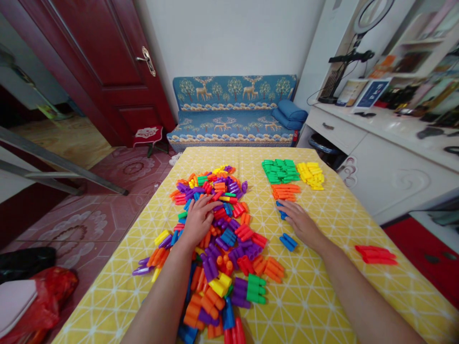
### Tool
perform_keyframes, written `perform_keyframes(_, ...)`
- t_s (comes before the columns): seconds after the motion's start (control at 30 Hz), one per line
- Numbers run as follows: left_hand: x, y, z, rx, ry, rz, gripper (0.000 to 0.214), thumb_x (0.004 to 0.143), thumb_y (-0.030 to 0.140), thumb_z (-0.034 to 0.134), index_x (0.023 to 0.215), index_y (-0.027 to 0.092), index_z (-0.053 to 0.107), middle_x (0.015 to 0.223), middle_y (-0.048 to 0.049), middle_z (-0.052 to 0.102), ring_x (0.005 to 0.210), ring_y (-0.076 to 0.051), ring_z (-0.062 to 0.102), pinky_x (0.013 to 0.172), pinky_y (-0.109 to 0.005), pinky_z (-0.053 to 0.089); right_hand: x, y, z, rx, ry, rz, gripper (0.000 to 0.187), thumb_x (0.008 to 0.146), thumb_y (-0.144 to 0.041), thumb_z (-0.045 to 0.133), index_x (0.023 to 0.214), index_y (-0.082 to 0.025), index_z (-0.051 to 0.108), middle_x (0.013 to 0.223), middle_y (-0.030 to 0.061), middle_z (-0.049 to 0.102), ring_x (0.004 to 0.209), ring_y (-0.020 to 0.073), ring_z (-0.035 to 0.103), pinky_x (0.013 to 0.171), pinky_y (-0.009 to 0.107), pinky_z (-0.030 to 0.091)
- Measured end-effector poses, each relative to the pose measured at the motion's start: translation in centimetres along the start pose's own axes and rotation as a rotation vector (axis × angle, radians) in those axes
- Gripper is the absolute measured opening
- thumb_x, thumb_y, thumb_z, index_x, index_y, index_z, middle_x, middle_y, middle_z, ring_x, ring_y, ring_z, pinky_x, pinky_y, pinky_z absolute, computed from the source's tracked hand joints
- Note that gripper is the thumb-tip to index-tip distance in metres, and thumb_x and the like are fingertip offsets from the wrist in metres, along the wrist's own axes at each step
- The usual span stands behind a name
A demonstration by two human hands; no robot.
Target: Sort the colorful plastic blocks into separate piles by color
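Observation:
A big mixed heap of coloured plastic blocks (218, 229) covers the left and middle of the yellow-clothed table (322, 296). My left hand (198, 220) lies palm down on the heap, fingers spread over blue and red pieces. My right hand (299, 220) rests flat on the cloth, fingertips touching small blue blocks (281, 210). Two more blue blocks (288, 241) lie just beside its wrist. Sorted groups sit beyond: green blocks (280, 170), yellow blocks (310, 174) and orange blocks (286, 191).
Red blocks (376, 254) lie alone near the table's right edge. A blue patterned sofa (233, 112) stands behind the table, a white cabinet (387, 157) on the right, a dark red door (107, 62) on the left. Bags (32, 291) sit on the floor at lower left.

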State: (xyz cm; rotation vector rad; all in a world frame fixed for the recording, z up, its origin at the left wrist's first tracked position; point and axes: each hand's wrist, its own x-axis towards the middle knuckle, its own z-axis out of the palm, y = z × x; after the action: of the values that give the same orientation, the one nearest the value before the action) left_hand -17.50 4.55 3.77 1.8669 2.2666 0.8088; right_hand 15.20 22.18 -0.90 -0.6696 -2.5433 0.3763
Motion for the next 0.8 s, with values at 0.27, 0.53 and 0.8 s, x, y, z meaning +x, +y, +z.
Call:
perform_keyframes(0.27, 0.0, 0.0, 0.0, 0.002, 0.001, 0.001, 0.047, 0.083, 0.014, 0.04, 0.119, 0.032, 0.064, 0.14, -0.0026, 0.052, 0.136, -0.027, 0.038, 0.114, -0.059, 0.019, -1.7, -5.0, -3.2, -0.023, 0.053, 0.211, 0.035, 0.088, -0.042, 0.052, 0.119, -0.028, 0.061, 0.115, 0.0074, 0.066, 0.095, 0.0233, 0.065, 0.082, 0.038, 0.053)
perform_keyframes(0.53, 0.0, 0.0, 0.0, 0.002, 0.007, 0.006, 0.046, 0.085, 0.014, 0.039, 0.119, 0.032, 0.064, 0.14, -0.0026, 0.052, 0.136, -0.026, 0.039, 0.113, -0.06, 0.019, -3.3, -6.4, -3.3, 0.057, -0.187, 0.305, 0.028, 0.08, -0.028, 0.056, 0.105, -0.029, 0.066, 0.1, 0.0031, 0.07, 0.084, 0.0211, 0.067, 0.07, 0.032, 0.052)
perform_keyframes(0.8, 0.0, -0.1, 0.1, -0.01, 0.003, -0.01, 0.047, 0.083, 0.014, 0.04, 0.119, 0.033, 0.065, 0.141, -0.002, 0.051, 0.137, -0.027, 0.037, 0.114, -0.06, 0.018, -4.1, 0.1, -7.3, 0.136, -0.127, 0.593, 0.026, 0.079, -0.043, 0.055, 0.079, -0.022, 0.071, 0.069, 0.0036, 0.071, 0.06, 0.0209, 0.066, 0.051, 0.029, 0.049)
